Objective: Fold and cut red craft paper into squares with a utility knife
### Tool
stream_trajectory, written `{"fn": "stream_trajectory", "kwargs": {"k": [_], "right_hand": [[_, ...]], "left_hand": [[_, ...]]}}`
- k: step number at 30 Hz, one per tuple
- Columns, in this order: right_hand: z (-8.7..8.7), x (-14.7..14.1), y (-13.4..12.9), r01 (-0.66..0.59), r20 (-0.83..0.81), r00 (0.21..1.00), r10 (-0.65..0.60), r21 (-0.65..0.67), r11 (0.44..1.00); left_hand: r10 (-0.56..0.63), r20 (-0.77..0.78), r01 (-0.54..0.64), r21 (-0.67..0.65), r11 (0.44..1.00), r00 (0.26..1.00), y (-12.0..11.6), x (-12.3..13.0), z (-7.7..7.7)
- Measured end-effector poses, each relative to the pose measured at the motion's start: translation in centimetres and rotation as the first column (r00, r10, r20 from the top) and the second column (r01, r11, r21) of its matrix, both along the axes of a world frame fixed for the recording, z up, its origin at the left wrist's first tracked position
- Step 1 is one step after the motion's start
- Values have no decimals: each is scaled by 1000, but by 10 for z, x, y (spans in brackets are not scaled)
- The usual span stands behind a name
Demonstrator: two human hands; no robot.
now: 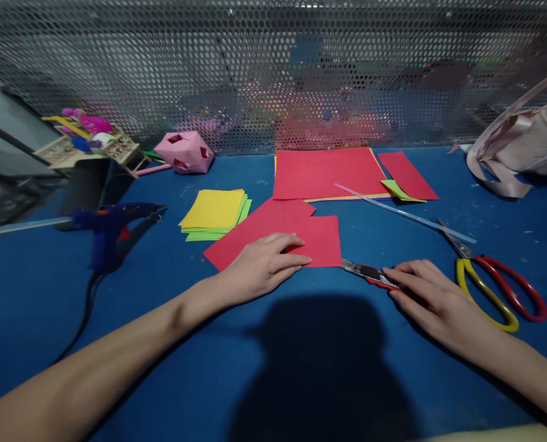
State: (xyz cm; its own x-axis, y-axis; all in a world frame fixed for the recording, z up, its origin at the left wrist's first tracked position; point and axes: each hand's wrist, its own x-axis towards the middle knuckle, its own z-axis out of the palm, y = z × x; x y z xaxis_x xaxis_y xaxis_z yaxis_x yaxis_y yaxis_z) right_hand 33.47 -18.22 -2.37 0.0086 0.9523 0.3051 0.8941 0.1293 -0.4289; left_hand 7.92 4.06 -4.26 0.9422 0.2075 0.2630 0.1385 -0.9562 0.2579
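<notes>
My left hand (271, 264) lies flat on red paper (321, 236), its fingers stretched out and pointing right. The red paper rests on the blue table; a slanted part reaches to the left under my hand, and a squarer part ends on the right. My right hand (425, 294) is closed on a utility knife (369, 274) with a black and red body. The knife's blade tip is at the lower right corner of the red paper. Behind my left hand sits a stack of yellow and green paper squares (215, 210).
Large red sheets (323, 174) lie at the back, beside a red strip (407, 174). A clear glue stick (402, 213) and red-and-yellow scissors (485, 276) are at right. A blue glue gun (107, 230) stands left, near a pink paper shape (185, 152). Perforated metal (236, 80) borders the table.
</notes>
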Motion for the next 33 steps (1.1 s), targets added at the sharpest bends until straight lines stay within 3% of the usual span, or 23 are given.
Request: {"fn": "stream_trajectory", "kwargs": {"k": [27,33], "right_hand": [[6,-9,-5,-61,38,997,61,-12,998],[5,-11,-5,-69,54,996,70,-13,998]], "left_hand": [[-5,-46,7,45,999,999,0,1,4],[8,-106,-11,-26,1000,994,4,1,12]]}}
